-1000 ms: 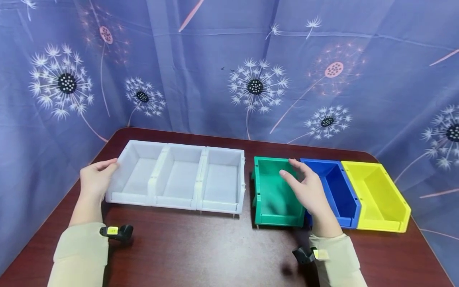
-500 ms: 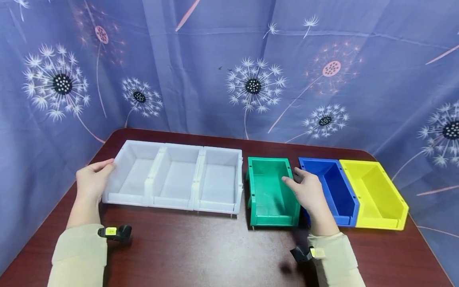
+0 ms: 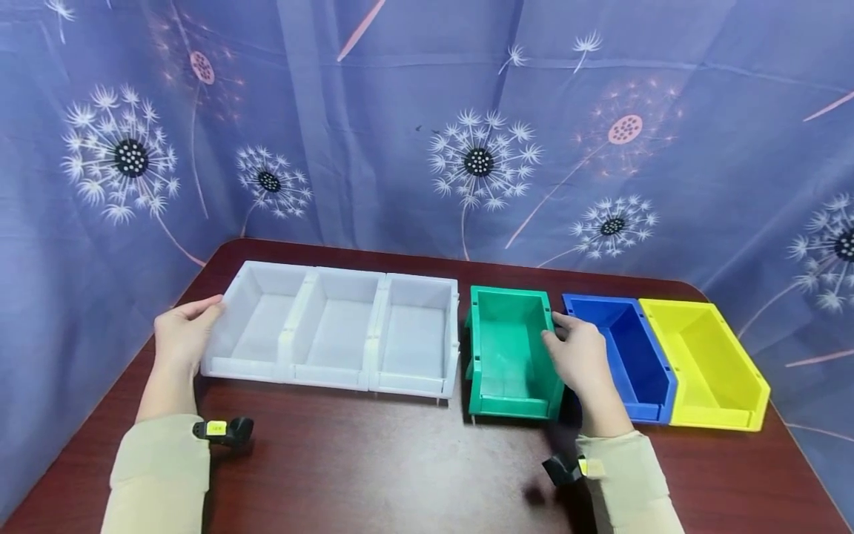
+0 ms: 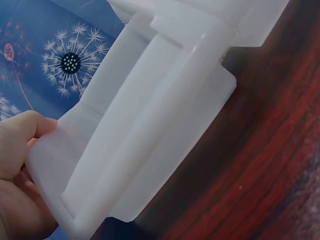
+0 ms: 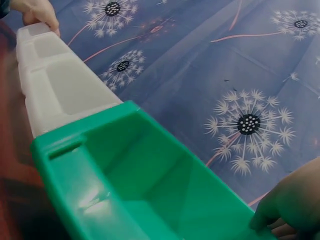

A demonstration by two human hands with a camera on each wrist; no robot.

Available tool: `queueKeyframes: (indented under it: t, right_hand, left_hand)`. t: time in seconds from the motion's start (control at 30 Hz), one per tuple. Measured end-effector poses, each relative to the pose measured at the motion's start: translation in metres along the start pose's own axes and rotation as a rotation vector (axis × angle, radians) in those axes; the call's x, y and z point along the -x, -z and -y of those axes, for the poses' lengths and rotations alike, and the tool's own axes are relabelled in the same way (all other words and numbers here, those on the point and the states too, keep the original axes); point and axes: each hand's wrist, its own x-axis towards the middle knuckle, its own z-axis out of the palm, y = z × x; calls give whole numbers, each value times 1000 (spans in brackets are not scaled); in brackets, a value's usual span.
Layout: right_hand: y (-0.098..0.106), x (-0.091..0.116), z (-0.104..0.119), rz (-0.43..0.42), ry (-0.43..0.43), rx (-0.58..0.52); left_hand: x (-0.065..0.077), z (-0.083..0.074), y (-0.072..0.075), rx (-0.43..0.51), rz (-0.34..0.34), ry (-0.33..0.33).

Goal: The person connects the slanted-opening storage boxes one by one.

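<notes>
Near the left edge of the wood-grained surface (image 3: 387, 460), the left hand (image 3: 185, 334) grips the outer wall of three joined white bins (image 3: 336, 326), probably to steady the row from its free end. The row lies along the far edge, towards the far left corner, its low lips facing the near edge. Just beside it, apart by a narrow gap, stands the green bin (image 3: 510, 341); whether it rests fully on the surface I cannot tell. The right hand (image 3: 580, 352) pinches its right wall, a hold that seems suited to guiding it sideways. Further right, the blue bin (image 3: 634, 356) and yellow bin (image 3: 707, 360) sit touching, near the far right corner.
</notes>
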Motion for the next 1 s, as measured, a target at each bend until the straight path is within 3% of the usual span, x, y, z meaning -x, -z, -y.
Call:
queueKeyframes:
  t: [0.23, 0.47, 1.0]
  right_hand:
    - [8, -7, 4, -81, 29, -47]
    - [15, -14, 7, -54, 2, -99]
    - [12, -20, 14, -14, 20, -149]
  left_hand:
    - [-1, 2, 1, 13, 46, 10]
    - [-3, 6, 4, 30, 83, 18]
    - [-5, 9, 2, 83, 57, 49]
